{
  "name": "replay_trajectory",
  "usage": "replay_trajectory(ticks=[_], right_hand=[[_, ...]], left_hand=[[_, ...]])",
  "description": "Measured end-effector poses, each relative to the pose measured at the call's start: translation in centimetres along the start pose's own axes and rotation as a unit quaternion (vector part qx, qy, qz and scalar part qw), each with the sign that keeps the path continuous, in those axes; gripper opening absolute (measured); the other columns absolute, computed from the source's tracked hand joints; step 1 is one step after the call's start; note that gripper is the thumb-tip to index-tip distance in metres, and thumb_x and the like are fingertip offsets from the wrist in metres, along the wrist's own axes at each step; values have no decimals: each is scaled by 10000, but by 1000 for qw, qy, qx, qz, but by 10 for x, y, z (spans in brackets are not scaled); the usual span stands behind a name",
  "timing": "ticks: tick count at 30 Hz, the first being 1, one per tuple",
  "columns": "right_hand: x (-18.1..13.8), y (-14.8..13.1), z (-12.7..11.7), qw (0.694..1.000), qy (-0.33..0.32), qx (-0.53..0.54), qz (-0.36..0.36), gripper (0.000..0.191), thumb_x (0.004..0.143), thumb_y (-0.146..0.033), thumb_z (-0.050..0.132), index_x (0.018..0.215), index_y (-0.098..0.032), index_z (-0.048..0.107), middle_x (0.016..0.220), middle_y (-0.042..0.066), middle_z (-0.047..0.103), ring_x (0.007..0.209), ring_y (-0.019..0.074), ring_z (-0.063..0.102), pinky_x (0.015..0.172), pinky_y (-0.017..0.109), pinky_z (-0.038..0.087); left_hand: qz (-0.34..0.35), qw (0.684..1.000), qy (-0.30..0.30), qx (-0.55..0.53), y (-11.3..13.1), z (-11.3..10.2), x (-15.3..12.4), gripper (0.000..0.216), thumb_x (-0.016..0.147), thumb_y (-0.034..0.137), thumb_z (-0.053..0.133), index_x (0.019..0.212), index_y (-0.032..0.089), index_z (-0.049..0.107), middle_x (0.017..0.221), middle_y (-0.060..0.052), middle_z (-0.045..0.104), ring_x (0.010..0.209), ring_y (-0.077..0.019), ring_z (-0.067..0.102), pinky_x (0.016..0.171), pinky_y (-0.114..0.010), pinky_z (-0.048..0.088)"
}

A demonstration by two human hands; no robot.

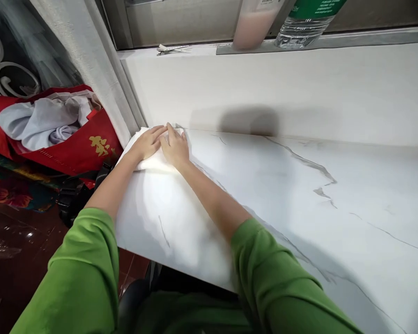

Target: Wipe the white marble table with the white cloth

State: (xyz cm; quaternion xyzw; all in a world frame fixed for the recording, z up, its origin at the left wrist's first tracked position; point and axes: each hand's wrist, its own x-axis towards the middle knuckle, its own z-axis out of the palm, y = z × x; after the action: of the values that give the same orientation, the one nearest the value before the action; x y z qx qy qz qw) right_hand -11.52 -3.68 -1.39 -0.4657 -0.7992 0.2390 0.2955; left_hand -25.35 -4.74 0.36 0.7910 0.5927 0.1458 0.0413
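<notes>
Found white cloth [152, 163] at far left corner of desk [264, 195], near back edge; rested left hand [149, 143] and right hand [176, 149] on it, with fingers extended and unclenched, laid over cloth rather than closed around it; saw fingertips of both hands close together near back edge, with contact unclear; noted red bag [75, 150] of pale fabric [54, 116] past left edge, plus pink container [252, 30] and clear bottle [301, 32] on ledge [376, 41] beyond back edge

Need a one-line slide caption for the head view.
Left hand and right hand lie on a white cloth at one corner of a marble-patterned table.
</notes>
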Motion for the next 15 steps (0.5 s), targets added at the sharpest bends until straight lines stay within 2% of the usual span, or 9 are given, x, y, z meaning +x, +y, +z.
replay_trajectory(ticks=[3,6,11,15], right_hand=[[22,11,4,999,24,-30,7,560,968,-304,297,1468,-54,330,1456,154,482,1410,248,346,1190,498,123],[29,15,8,997,29,-69,2,556,988,-339,281,1412,-3,411,1451,196,475,1412,275,334,1193,506,96],[17,12,3,996,2,-86,-20,615,1013,-430,248,1413,0,431,1501,204,406,1441,280,277,1197,501,89],[-16,9,-12,994,-24,-88,-53,591,1020,-416,253,1432,-27,422,1510,175,405,1438,264,292,1200,482,118]], left_hand=[[-7,1000,8,-27,-9,4,26,522,903,272,369,1406,182,479,1442,-72,504,1325,-235,457,1121,-378,345],[-11,998,31,-53,-12,6,33,486,897,293,387,1338,183,560,1406,-61,546,1298,-237,489,1121,-374,350],[-37,996,55,-51,-4,6,15,474,897,287,356,1277,171,616,1388,-57,569,1322,-235,472,1136,-397,319],[-59,995,63,-47,24,6,-16,477,901,269,329,1274,180,612,1401,-54,558,1338,-216,459,1148,-402,303]])
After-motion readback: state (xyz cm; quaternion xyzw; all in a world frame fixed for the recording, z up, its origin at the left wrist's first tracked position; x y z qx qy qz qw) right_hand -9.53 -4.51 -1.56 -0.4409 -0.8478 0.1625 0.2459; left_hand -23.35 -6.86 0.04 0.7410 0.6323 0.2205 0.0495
